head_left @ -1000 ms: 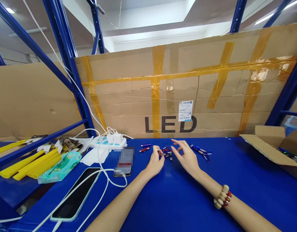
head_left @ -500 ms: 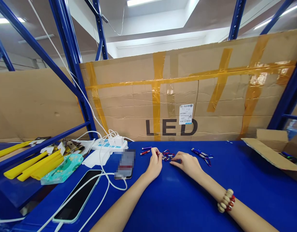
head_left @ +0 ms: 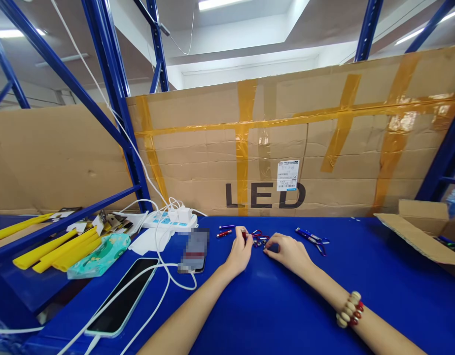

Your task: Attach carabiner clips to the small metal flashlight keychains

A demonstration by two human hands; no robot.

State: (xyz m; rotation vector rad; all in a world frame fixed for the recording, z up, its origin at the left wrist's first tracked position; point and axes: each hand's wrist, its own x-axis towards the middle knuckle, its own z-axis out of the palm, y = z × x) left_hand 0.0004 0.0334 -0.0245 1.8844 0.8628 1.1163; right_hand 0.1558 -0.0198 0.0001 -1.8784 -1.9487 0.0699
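Observation:
My left hand [head_left: 241, 251] is closed round a small red metal tube [head_left: 244, 235], whose upper end shows between thumb and fingers. Just right of it lies a little pile of red and blue carabiner clips and small metal parts [head_left: 260, 238]. At the pile's near right edge my right hand [head_left: 287, 250] pinches thumb and forefinger together; whatever is between them is too small to make out. Beyond the left hand lie a purple tube [head_left: 227, 227] and a red tube [head_left: 224, 233]. Blue tubes with carabiners [head_left: 310, 237] lie beyond the right hand.
At the left are a phone [head_left: 125, 296] with white cables, a second phone [head_left: 193, 251] and a white power strip [head_left: 171, 220]. Yellow tubes [head_left: 60, 249] lie farther left. An opened cardboard box [head_left: 415, 239] stands right; a large cardboard sheet [head_left: 201, 162] closes the back.
The view has shifted slightly, moving the scene a little right. In my left hand the red tube shows more upright. My right hand's fingertips stay at the pile's edge.

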